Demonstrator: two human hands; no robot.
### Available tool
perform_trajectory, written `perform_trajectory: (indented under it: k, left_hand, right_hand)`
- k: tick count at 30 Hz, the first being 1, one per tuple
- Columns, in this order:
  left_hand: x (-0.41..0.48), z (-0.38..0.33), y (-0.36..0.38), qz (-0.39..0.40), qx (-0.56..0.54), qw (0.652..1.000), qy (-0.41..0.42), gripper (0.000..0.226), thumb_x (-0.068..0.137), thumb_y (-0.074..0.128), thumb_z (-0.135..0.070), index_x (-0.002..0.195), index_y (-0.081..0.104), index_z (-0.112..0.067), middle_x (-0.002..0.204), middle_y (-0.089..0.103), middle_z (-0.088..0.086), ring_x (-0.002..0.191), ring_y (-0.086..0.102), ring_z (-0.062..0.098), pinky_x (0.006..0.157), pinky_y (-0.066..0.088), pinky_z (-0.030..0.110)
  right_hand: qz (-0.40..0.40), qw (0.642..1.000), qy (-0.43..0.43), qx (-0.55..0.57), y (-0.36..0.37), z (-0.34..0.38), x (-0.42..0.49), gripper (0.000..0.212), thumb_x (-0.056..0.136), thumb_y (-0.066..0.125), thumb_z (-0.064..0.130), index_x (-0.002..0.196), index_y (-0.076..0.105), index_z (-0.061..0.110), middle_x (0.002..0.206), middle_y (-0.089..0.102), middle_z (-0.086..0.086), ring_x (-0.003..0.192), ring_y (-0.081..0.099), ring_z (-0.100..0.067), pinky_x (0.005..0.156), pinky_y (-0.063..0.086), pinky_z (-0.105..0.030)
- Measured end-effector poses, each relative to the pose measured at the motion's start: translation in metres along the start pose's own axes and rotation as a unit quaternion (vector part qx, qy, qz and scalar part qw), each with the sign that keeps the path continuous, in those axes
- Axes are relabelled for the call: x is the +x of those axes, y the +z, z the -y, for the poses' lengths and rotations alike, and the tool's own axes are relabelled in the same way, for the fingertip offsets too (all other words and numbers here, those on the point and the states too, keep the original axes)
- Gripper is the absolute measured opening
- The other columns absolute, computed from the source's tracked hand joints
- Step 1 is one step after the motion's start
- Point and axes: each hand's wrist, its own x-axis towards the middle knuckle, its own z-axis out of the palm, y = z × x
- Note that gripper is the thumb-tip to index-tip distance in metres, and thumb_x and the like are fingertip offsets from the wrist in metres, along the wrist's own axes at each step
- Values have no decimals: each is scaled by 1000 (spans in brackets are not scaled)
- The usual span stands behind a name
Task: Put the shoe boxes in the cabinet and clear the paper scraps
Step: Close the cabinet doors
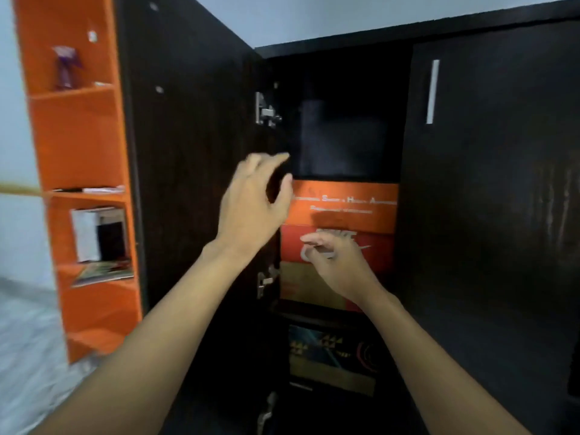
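Note:
A dark wooden cabinet (pixel 489 189) stands in front of me with its left door (pixel 188 158) swung open. Inside, shoe boxes are stacked: a black box (pixel 342 139) on top, an orange box (pixel 345 205) under it, a red box (pixel 379 249) below that, then a tan and red box (pixel 301 284). On the shelf beneath sits a dark patterned box (pixel 329 356). My left hand (pixel 254 205) is raised in front of the stack's left edge, fingers apart, empty. My right hand (pixel 335 262) hovers before the red box, fingers loosely curled, holding nothing.
An orange open shelf unit (pixel 78 146) stands left of the open door, with a purple bottle (pixel 65 68), papers, a box and magazines (pixel 103 273) on its shelves. The cabinet's right door (pixel 489 152) is shut, with a silver handle (pixel 432 91). Pale floor lies at lower left.

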Motion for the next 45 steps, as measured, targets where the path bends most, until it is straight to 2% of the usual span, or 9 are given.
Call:
perform_trajectory:
  k: [4, 7, 10, 15, 20, 27, 35, 40, 45]
  left_hand:
    - [4, 22, -57, -140, 197, 969, -55, 62, 91, 58, -33, 147, 39, -15, 152, 30, 22, 146, 17, 40, 119, 4, 48]
    - [-4, 45, -80, -113, 110, 958, -241, 74, 93, 57, -36, 153, 22, -11, 153, 29, 19, 145, 23, 32, 118, 19, 34]
    - [-10, 60, -93, -95, -16, 954, -283, 36, 98, 51, -27, 131, 55, -13, 120, 63, -5, 117, 58, 13, 89, 40, 6]
    - [-19, 50, -106, -55, -104, 963, -241, 26, 98, 56, -26, 119, 69, -17, 97, 74, -2, 93, 69, 7, 81, 54, 19]
    - [-21, 2, -78, -3, -168, 972, -166, 29, 94, 64, -17, 116, 67, 2, 60, 51, -17, 60, 44, -8, 65, 38, 9]
    - [-24, -33, 11, 109, -266, 952, -104, 56, 91, 60, -39, 143, 45, -25, 149, 43, -8, 138, 39, 4, 113, 38, 28]
    - [-25, -37, 128, 198, -199, 960, -16, 56, 103, 46, -28, 153, 23, -29, 164, 2, -11, 149, -2, 2, 115, 14, 15]
    - [-20, -33, 169, 227, -123, 966, 11, 59, 104, 41, -26, 156, 12, -27, 164, -11, -3, 149, -12, 10, 123, 6, 41]
    - [-17, -14, 203, 290, -7, 957, 25, 65, 102, 42, -26, 156, 6, -28, 164, -14, 2, 150, -11, 20, 120, 10, 53]
  right_hand:
    - [47, 994, -34, 93, 59, 24, 9, 28, 91, 66, 24, 120, 68, 25, 122, 67, 8, 111, 58, 3, 89, 43, -9]
    - [80, 986, -48, 137, 89, 40, 11, 40, 89, 65, 39, 128, 59, 35, 132, 56, 15, 123, 51, 1, 102, 47, -32]
    - [111, 979, -53, 160, 100, 52, 7, 44, 91, 63, 42, 133, 54, 38, 138, 49, 19, 130, 44, 1, 108, 44, -40]
    - [145, 970, -62, 186, 91, 59, -9, 48, 92, 62, 45, 137, 50, 39, 142, 44, 21, 130, 39, 9, 109, 43, -39]
    - [125, 967, -94, 201, 66, 59, -25, 77, 80, 68, 56, 146, 32, 44, 152, 30, 21, 140, 28, 7, 112, 37, -33]
    - [33, 976, -91, 194, 1, 13, -40, 75, 90, 68, 17, 151, 28, 33, 149, 45, 11, 138, 41, -3, 114, 38, -37]
    - [-103, 992, -66, 9, -59, -68, -44, 77, 95, 62, 26, 153, 14, 41, 148, 45, 4, 136, 43, -7, 110, 43, -40]
    - [-209, 941, -42, -264, -65, -99, -25, 69, 93, 59, 40, 153, 28, 26, 137, 38, -6, 119, 44, -16, 89, 54, -34]
    - [-154, 911, 69, -377, -73, -117, -8, 71, 95, 60, 36, 155, 23, 29, 159, 5, -16, 149, 5, -35, 115, 28, -58]
